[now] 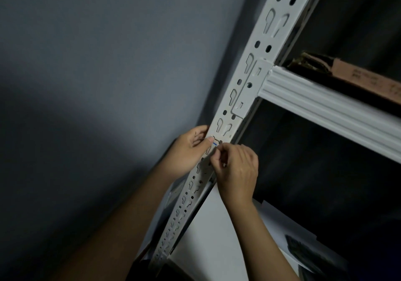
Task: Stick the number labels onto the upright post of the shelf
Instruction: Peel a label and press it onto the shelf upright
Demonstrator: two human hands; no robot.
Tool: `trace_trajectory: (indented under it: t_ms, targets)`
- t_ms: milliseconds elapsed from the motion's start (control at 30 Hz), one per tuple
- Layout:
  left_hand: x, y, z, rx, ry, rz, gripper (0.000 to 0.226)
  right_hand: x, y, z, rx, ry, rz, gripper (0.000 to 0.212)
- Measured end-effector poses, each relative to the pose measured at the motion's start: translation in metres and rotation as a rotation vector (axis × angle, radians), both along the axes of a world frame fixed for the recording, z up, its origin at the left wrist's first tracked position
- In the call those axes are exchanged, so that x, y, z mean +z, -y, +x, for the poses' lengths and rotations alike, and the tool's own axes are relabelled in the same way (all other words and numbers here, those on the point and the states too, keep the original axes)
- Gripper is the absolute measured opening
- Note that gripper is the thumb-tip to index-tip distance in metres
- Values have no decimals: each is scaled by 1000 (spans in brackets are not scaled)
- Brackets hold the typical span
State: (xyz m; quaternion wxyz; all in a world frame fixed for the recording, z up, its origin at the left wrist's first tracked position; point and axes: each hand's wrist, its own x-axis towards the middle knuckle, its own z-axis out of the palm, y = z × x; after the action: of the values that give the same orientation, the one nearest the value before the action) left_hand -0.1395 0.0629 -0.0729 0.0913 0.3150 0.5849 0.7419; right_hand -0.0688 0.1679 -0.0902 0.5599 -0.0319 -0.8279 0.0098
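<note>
Head view, both hands [191, 148] [236, 168] pressing label [213, 145], post [243, 98]

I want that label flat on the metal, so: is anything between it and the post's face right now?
Nothing visible does. Both hands, left hand and right hand, pinch the label right against the upright post. Only the post's own punched holes lie under that spot.

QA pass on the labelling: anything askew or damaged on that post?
Nothing stands out. Both hands, left hand and right hand, press a small label onto the white post; blur hides whether it sits straight.
</note>
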Motion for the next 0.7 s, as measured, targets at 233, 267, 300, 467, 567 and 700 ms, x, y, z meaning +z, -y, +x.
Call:
trace_trajectory:
  t_ms: [233,267,300,467,567,700]
  targets:
    - [2,1,3,6,-4,29,24,-1,-2,0,31,15,-32,11]
    - [2,1,4,7,-6,32,25,-1,-1,1,40,15,-40,12]
    - [2,1,5,7,-8,38,25,0,-1,1,48,15,-48,11]
    - [2,3,11,-23,-36,24,32,-1,-2,9,122,17,-131,13]
    - [-8,5,16,94,-173,-105,36,-3,-2,16,191,-11,-237,14]
    - [-21,7,26,594,-508,-251,28,-5,1,20,264,-55,-422,15]
